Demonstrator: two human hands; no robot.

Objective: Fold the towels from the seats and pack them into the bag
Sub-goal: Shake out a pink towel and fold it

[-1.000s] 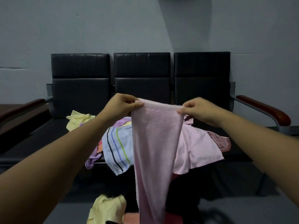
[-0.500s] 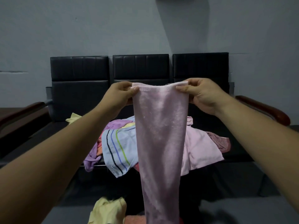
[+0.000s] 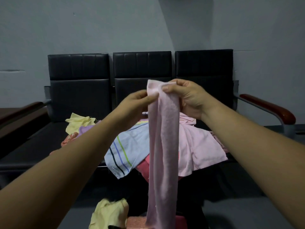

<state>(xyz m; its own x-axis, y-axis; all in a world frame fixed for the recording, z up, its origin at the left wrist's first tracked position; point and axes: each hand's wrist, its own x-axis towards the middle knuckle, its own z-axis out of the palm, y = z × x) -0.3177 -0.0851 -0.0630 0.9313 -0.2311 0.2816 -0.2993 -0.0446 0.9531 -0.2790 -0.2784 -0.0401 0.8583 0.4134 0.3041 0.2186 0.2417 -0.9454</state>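
**Towel held up mid-fold above a crowded bench**

Pink towel (image 3: 163,146) hangs lengthwise from our two hands in front of a row of three black seats (image 3: 79,96). Its top edge is gathered narrow and its lower end runs out of sight at the bottom of the view. Our right hand (image 3: 186,98) pinches one top corner between thumb and fingers. Our left hand (image 3: 137,103), just beside it and slightly lower, pinches the near edge (that hand is blurred, so we cannot tell how deep its hold goes). The hands are close together but not touching.

Behind the hanging cloth, the middle seat carries a heap not yet folded. It includes a striped towel (image 3: 127,151), a pale pink towel (image 3: 201,149) draped over the seat's front, and a yellow towel (image 3: 77,121) further left. Another yellow cloth (image 3: 109,215) lies low in the foreground. We cannot make out the bag.

We judge the fold to be only begun, and two risks stand out from here. A shallow fingertip hold could let a corner slip as the edges meet, leaving the halves askew. The long loose tail could also brush the heap or the things below and drag one off the seat.
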